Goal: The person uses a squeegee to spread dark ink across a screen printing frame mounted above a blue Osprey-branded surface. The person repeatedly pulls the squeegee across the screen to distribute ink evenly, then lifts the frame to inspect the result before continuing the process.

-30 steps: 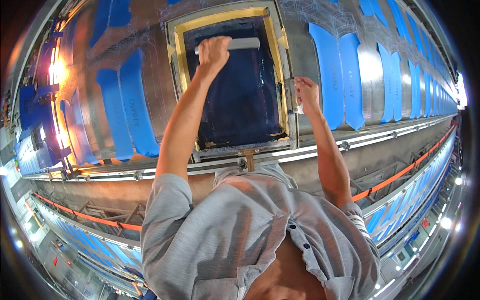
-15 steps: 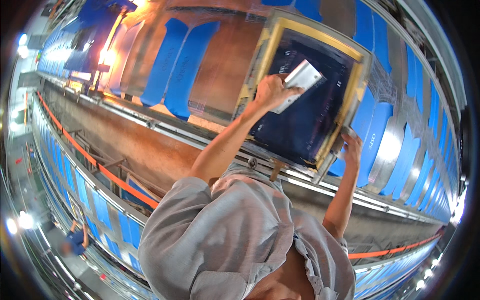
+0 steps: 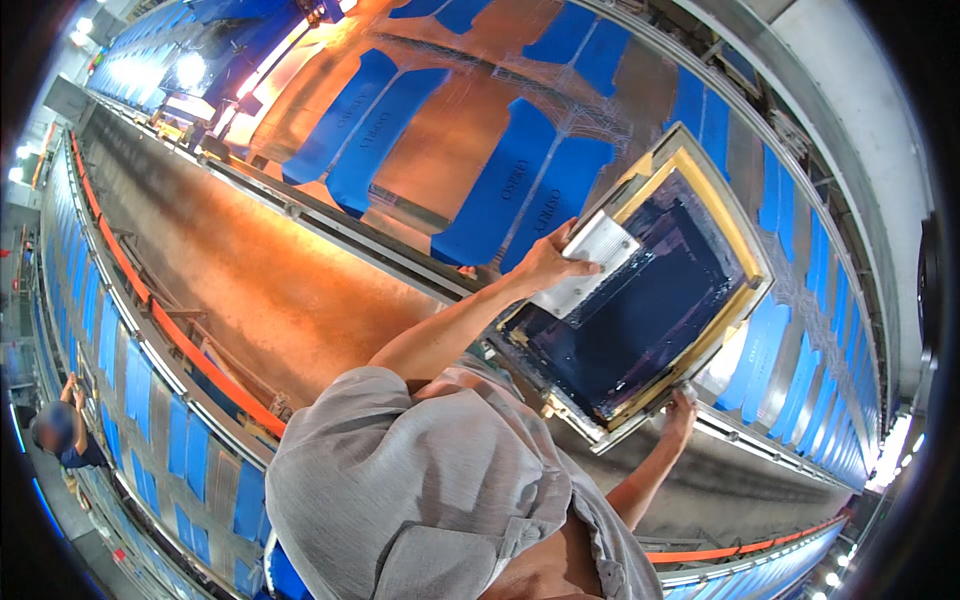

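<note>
My left hand [image 3: 548, 262] is closed around the silver metal handle of a squeegee [image 3: 592, 268], at the left side of a screen printing frame [image 3: 745, 255]. Yellow tape lines the inner border of this frame, and dark ink covers its mesh [image 3: 650, 300]. Whether the left fingers also grip the frame's edge, I cannot tell. My right hand [image 3: 682, 414] is closed on the frame's near right edge. The frame is tilted, held partly over the table's near edge. To its left, a pair of blue fabric pieces [image 3: 490, 190] with dark printed lettering lies flat on the table.
Several more blue fabric pieces [image 3: 375, 130] lie along the long table [image 3: 440, 130]. A bright orange-glowing lamp unit [image 3: 265, 65] stands at the far left. Metal rails [image 3: 330, 230] edge the table. Behind me are an orange rail [image 3: 180, 325], another table row and a person [image 3: 65, 430].
The printing frame has moved right and toward me, uncovering a printed blue pair. My left hand and the squeegee have shifted to the frame's left side. The right hand moved nearer with the frame.
</note>
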A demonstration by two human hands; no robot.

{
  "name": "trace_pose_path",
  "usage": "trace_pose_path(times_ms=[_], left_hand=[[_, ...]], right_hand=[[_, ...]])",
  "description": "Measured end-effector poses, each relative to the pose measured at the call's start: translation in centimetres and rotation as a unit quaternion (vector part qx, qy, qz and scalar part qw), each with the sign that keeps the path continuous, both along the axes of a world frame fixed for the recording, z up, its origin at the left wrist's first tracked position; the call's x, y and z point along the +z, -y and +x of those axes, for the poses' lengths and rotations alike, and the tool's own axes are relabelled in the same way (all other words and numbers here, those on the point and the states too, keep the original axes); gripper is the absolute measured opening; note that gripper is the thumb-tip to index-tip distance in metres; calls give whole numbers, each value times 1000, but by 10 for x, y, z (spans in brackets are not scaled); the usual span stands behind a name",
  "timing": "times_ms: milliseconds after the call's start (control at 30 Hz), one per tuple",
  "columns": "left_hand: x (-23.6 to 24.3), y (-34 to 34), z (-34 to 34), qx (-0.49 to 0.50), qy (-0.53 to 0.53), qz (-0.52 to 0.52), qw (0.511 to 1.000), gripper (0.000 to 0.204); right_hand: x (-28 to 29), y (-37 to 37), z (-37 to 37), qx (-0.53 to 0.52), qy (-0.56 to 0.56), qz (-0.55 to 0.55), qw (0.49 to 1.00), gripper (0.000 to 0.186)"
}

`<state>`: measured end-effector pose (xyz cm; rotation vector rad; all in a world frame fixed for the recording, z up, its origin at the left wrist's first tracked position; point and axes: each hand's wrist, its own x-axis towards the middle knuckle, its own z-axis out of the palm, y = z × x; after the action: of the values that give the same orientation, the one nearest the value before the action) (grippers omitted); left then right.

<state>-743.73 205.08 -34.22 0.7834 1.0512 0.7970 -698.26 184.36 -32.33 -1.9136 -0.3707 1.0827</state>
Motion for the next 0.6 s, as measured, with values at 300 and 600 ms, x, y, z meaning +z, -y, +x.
trace_pose_path(times_ms=[300,600], left_hand=[[129,0,-21,100,102,8,990,100],[251,45,-139,299,-92,-74,947,49]], right_hand=[[119,-43,-57,39,126,10,991,45],[166,-190,-155,170,353,87,916,42]])
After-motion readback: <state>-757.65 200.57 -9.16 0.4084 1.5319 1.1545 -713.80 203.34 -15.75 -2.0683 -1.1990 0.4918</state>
